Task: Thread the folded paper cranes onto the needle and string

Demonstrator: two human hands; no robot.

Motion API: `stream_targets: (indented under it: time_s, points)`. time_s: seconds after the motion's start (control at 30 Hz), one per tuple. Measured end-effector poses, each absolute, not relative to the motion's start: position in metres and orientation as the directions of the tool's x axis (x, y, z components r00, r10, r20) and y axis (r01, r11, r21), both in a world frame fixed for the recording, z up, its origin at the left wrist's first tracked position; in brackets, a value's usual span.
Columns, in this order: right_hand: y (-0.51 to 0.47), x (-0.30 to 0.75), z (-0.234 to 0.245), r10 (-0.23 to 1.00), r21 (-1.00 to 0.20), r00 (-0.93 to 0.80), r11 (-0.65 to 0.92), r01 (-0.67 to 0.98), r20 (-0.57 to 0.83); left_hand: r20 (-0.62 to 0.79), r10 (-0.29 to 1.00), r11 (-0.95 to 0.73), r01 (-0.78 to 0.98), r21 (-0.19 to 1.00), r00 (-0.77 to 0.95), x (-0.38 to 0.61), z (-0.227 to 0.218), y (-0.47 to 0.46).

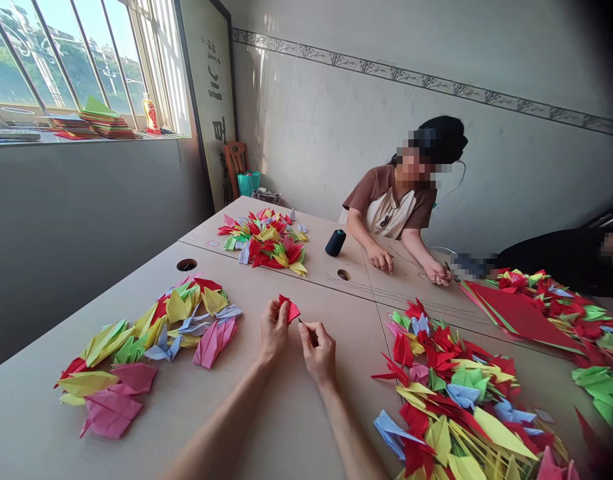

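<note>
My left hand (275, 332) pinches a small red folded-paper piece (290, 310) between thumb and fingers, over the middle of the table. Close on its right, my right hand (317, 350) is closed in a pinch. A tiny thin dark tip (301, 321) shows at those fingertips, pointing toward the red paper; its kind is too small to make out. To the left lies a curved row of folded paper cranes (151, 327) in yellow, green, red, blue and pink. A large heap of similar cranes (456, 393) lies to the right of my right hand.
Across the table (306, 407) a co-worker (391, 200) sits with both hands on it, near long dark threads. A dark thread spool (335, 243) stands near another crane pile (269, 240). Red and green paper sheets (521, 317) lie at right. Two round holes (187, 265) pierce the tabletop.
</note>
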State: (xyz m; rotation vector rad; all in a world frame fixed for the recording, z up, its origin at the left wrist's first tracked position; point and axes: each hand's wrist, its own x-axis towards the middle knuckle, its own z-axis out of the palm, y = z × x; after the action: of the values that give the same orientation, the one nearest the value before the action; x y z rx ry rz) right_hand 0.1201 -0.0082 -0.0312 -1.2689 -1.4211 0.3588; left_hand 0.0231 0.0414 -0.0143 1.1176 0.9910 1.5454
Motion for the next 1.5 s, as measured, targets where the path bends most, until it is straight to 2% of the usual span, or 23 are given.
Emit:
stream_targets:
  time_s: [0.1,0.23,0.37,0.47,0.6,0.77,0.83,0.9,1.0,1.23,1.5]
  points:
    - [-0.008,0.121,-0.031,0.831,-0.882,0.343,0.323,0.344,0.438,0.2,0.971,-0.223,-0.208,0.952,-0.128,0.024,-0.015,0.04]
    - [-0.008,0.122,-0.029,0.836,-0.894,0.361,0.297,0.337,0.413,0.264,0.958,-0.279,-0.145,0.949,-0.11,0.028,-0.018,0.034]
    - [-0.008,0.122,-0.028,0.821,-0.867,0.347,0.315,0.387,0.453,0.301,0.952,-0.305,-0.1,0.947,-0.055,0.031,-0.02,0.028]
    - [-0.008,0.122,-0.031,0.797,-0.847,0.357,0.332,0.415,0.488,0.296,0.955,-0.298,-0.132,0.945,-0.035,0.032,-0.019,0.026]
    - [-0.009,0.123,-0.034,0.747,-0.777,0.339,0.36,0.516,0.572,0.236,0.971,-0.229,-0.177,0.957,0.021,0.03,-0.011,0.025]
    - [-0.008,0.124,-0.037,0.666,-0.681,0.325,0.38,0.626,0.671,0.137,0.987,-0.148,-0.155,0.977,-0.081,0.028,-0.002,0.024]
    - [-0.007,0.124,-0.038,0.65,-0.658,0.313,0.392,0.643,0.692,0.119,0.993,-0.121,-0.172,0.978,-0.021,0.028,-0.001,0.023]
    - [-0.006,0.123,-0.037,0.651,-0.642,0.285,0.411,0.648,0.704,0.14,0.988,-0.126,-0.2,0.972,0.058,0.029,-0.002,0.021]
    - [-0.006,0.122,-0.034,0.657,-0.632,0.252,0.437,0.64,0.71,0.188,0.979,-0.167,-0.223,0.96,0.076,0.03,-0.005,0.02]
    - [-0.007,0.12,-0.034,0.725,-0.715,0.271,0.414,0.563,0.633,0.109,0.993,-0.083,-0.351,0.933,0.055,0.025,-0.007,0.029]
    - [-0.008,0.119,-0.027,0.778,-0.791,0.316,0.346,0.505,0.543,-0.011,0.993,0.074,-0.534,0.842,0.121,0.023,-0.008,0.034]
